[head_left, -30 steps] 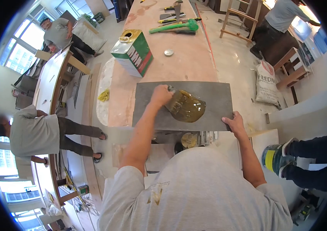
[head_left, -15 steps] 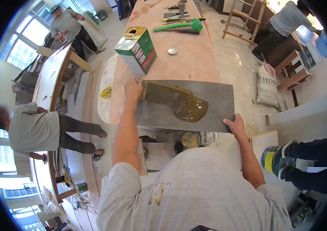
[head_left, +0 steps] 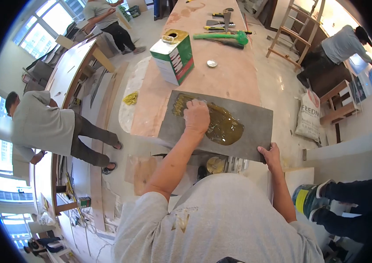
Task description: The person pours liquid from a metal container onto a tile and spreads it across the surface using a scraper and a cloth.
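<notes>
A grey rectangular sheet lies at the near end of the table, with a glossy amber puddle of glue on it. My left hand is closed over the sheet at the puddle's left side; whatever it grips is hidden beneath the fingers. Ridged streaks of glue show just left of that hand. At the sheet's lower right corner my right hand grips the edge, thumb on top. Beyond the sheet stands an open green, white and red metal can, its top smeared amber. A round silver cap lies right of the can.
Farther up the table are a green-headed hammer and several hand tools. A yellow cloth lies at the left edge. Co-workers stand left and right. A wooden ladder, a white sack and a large water bottle stand right.
My left hand has moved from the sheet's upper left edge inward over the glue, leaving ridged streaks. The sheet has tilted slightly, its right end lower. My right hand keeps its hold.
</notes>
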The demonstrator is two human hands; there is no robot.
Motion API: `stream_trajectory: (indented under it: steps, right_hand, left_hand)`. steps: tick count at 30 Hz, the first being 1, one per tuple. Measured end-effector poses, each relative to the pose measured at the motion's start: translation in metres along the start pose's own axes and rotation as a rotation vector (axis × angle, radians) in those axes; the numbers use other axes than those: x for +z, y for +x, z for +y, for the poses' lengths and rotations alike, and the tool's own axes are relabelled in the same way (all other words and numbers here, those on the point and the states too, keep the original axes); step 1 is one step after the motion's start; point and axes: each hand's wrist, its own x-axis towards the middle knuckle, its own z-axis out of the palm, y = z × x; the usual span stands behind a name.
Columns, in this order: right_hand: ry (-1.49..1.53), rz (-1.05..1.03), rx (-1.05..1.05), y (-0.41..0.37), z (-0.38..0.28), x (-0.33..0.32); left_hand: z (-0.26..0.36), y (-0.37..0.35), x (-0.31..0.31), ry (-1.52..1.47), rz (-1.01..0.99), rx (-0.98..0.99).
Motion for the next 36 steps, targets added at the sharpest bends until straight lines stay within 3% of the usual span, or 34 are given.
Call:
stream_trajectory:
  steps: [6,9,18,24,33,36]
  right_hand:
    - [0.008,-0.016,0.058,-0.004,-0.012,0.0]
    - [-0.021,-0.008,0.042,-0.001,-0.008,0.001]
    - [-0.075,-0.021,0.032,0.007,0.006,0.001]
    - [-0.048,-0.021,0.049,0.011,0.012,0.001]
    - [-0.051,-0.032,0.05,-0.001,-0.012,0.003]
    - [-0.036,-0.046,0.074,0.002,-0.005,0.002]
  left_hand:
    - [-0.043,0.025,0.05,0.235,0.04,-0.151]
    - [-0.05,0.035,0.059,0.202,-0.087,-0.14]
    - [-0.038,0.06,0.068,0.238,-0.116,-0.315]
    - [-0.02,0.043,0.051,0.173,-0.084,-0.208]
    - [-0.066,0.063,0.058,0.196,-0.026,-0.274]
    - [-0.071,0.073,0.056,0.053,-0.084,-0.278]
